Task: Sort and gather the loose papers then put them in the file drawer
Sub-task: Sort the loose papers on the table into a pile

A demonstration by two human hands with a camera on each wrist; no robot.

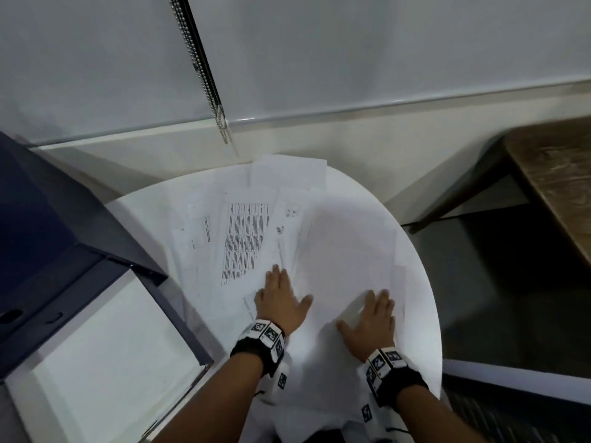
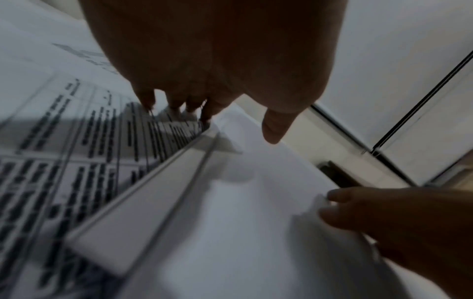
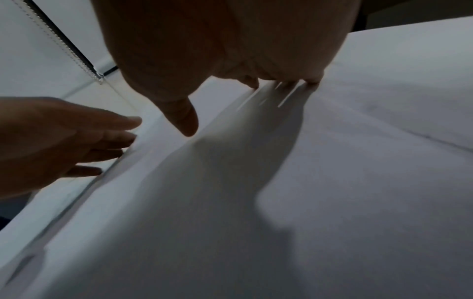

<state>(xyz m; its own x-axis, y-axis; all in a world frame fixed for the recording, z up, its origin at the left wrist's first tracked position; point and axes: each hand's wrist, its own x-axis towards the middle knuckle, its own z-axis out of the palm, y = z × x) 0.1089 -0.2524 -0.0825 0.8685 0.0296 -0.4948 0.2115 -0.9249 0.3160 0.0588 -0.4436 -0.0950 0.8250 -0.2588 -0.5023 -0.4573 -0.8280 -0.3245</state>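
A round white tabletop [image 1: 412,238] by a window blind [image 1: 351,52] carries loose papers [image 1: 246,241]; left hand [image 1: 281,302] and right hand [image 1: 371,321] press them, fingers [image 2: 148,99] spread; the left wrist view shows printed columns close.

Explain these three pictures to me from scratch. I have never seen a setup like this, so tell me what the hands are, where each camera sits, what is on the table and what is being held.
No machine here: a person works with bare hands, wearing black wristbands with patterned marker blocks. The wide picture comes from a camera on the person's head, looking down. The other two come from cameras strapped to each wrist, looking along the fingers, so the palm fills the top of each.

On the round white table lie loose papers, overlapping; one is a printed table sheet. The left hand and right hand both lie flat with spread fingers on the papers. Nothing is gripped. At left stands a dark blue cabinet with an open drawer.
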